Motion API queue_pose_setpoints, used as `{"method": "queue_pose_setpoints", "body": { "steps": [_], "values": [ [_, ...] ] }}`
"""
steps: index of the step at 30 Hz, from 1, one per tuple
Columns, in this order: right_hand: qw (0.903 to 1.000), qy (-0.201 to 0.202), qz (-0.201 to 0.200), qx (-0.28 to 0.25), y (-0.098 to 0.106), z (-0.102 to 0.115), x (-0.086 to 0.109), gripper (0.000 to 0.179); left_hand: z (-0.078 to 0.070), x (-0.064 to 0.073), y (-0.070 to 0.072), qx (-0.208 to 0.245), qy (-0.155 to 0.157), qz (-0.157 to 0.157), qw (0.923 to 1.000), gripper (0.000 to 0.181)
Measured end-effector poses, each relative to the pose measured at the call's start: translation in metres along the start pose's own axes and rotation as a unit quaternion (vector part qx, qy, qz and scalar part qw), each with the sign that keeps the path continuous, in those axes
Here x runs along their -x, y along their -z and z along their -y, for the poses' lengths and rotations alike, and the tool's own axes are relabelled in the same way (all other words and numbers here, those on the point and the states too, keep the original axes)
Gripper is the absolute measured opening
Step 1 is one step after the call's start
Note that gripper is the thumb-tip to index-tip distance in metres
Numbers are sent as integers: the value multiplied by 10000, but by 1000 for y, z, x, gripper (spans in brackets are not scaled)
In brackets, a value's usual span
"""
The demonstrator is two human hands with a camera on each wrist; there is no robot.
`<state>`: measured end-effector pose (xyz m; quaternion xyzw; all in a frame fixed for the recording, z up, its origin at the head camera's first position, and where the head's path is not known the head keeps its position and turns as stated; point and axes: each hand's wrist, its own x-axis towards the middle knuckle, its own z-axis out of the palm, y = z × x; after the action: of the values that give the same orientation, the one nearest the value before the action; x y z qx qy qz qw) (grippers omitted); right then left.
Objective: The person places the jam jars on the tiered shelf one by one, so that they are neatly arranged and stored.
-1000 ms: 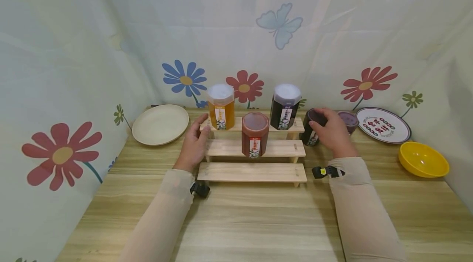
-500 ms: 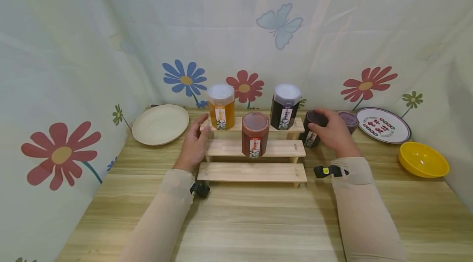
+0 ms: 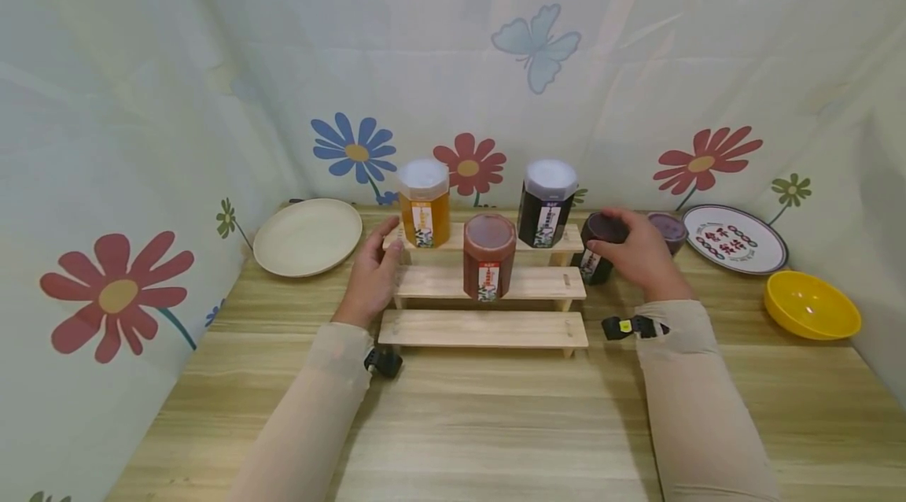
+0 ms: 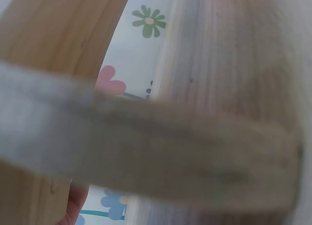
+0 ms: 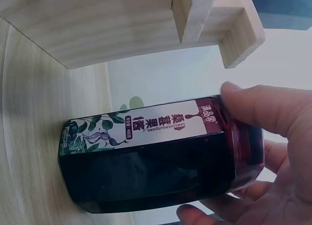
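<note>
My right hand (image 3: 640,252) grips the lid end of a dark jam jar (image 5: 161,152), thumb on one side and fingers on the other. The jar has a white and maroon label, and its base is right at the tabletop, beside the right end of the three-step wooden rack (image 3: 488,329). My left hand (image 3: 371,274) holds the left end of the rack's top step, thumb in front. On that step stand an orange jar (image 3: 433,219) and a dark jar (image 3: 545,220). A reddish-brown jar (image 3: 488,250) stands on the middle step.
A purple-lidded jar (image 3: 668,228) stands behind my right hand, partly hidden. Further right are a patterned plate (image 3: 767,252) and a yellow bowl (image 3: 814,321). A cream plate (image 3: 307,238) lies at the left back. A flowered curtain (image 3: 396,53) closes off the back.
My right hand and forearm have shifted slightly right, and the dark jar has turned or moved a little with them. My left hand stays put on the rack.
</note>
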<state>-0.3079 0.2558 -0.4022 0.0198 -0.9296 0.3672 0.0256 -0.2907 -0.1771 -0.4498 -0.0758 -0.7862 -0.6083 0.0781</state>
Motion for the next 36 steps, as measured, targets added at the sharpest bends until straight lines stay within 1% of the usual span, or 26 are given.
{"method": "queue_pose_setpoints", "body": {
  "steps": [3, 8, 9, 13, 16, 19, 23, 27, 31, 36],
  "values": [
    [10000, -4, 21, 24, 0, -1, 0, 73, -1, 0, 0, 57, 32, 15, 10000, 53],
    [10000, -29, -21, -61, 1, -3, 0, 73, -6, 0, 0, 87, 197, 39, 9998, 52],
    [10000, -39, -30, -81, 1, -3, 0, 73, -8, 0, -1, 100, 243, 43, 9996, 52],
    [9999, -13, -53, -153, 4, 1, 3, 74, -27, 6, 0, 150, 355, 104, 9992, 53],
    [9998, 61, -92, -175, 11, 6, 8, 74, -39, 12, 0, 187, 324, 137, 9992, 53],
    [9997, 111, -112, -161, 22, 15, 15, 73, -42, 14, 0, 227, 307, 127, 9992, 52],
    [9997, 185, 77, 147, 39, 29, 29, 73, -41, 14, 1, 248, 356, 112, 9990, 51],
    [9977, 377, 429, 377, 53, 41, 43, 73, -40, 14, 1, 234, 370, 118, 9990, 52],
    [9946, 586, 770, 363, 61, 47, 53, 69, -39, 13, 1, 203, 361, 133, 9991, 52],
    [9894, 862, 1131, 304, 65, 53, 63, 65, -38, 12, 1, 206, 361, 146, 9990, 52]
  ]
}}
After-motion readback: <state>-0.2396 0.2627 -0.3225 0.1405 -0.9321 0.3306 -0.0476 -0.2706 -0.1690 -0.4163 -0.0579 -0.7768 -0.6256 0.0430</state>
